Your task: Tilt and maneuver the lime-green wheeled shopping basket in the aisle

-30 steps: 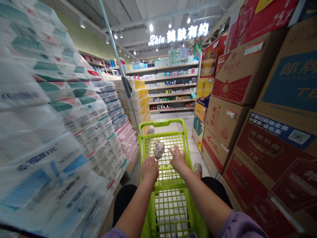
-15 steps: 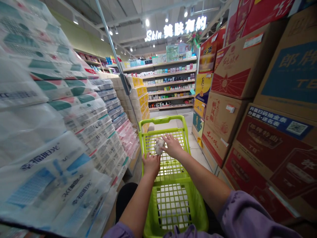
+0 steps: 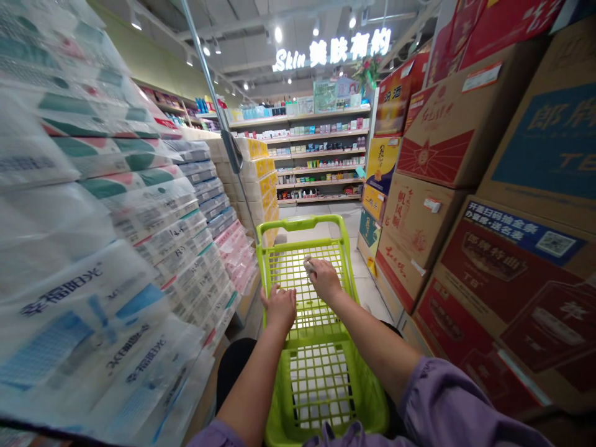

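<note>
A lime-green shopping cart stands in front of me in a narrow aisle. My left hand rests on the cart's left rim with fingers curled over the edge. My right hand reaches into the basket, fingers closed round a small crumpled whitish wad, most of it hidden under the palm. Both forearms stretch forward over the mesh bottom of the cart. A purple sleeve covers my right upper arm.
Stacked plastic-wrapped tissue packs line the left side close by. Cardboard boxes are piled high on the right. A metal pole rises by the left stacks. Shelves of small bottles stand at the aisle's far end under a lit sign.
The whitish wad was at my left hand's fingertips, above the cart. My right hand moved left and closed on it; my left hand dropped to the cart's rim.
</note>
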Demonstrator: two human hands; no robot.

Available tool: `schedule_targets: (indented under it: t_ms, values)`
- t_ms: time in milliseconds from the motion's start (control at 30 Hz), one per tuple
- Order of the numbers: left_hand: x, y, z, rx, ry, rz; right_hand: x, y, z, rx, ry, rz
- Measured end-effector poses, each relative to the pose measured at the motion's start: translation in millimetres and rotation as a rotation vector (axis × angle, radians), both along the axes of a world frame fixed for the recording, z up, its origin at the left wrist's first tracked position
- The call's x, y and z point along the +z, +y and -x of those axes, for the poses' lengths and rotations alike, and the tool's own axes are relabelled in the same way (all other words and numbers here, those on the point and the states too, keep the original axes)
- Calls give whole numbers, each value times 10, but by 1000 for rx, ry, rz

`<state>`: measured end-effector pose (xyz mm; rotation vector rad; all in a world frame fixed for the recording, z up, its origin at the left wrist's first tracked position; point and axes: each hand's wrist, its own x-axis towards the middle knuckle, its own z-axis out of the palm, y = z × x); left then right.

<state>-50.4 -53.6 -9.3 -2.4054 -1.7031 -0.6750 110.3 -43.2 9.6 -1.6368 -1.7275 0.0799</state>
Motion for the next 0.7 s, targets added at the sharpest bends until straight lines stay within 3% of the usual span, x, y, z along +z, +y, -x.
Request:
schedule_targets:
  t_ms: [167,333,533,700]
  values:
    - [0,-9,-19,2,1,-3,-138,-56,38,70,-25,5]
    - [16,-26,-19,-4,25,-1,-150,-115,127,180,26,-14]
    - [1,2,14,-19,41,-1,-201,-162,163,114,-30,-16]
    - [-27,40,32,-11,72,2,-298,-169,248,234,-121,-8]
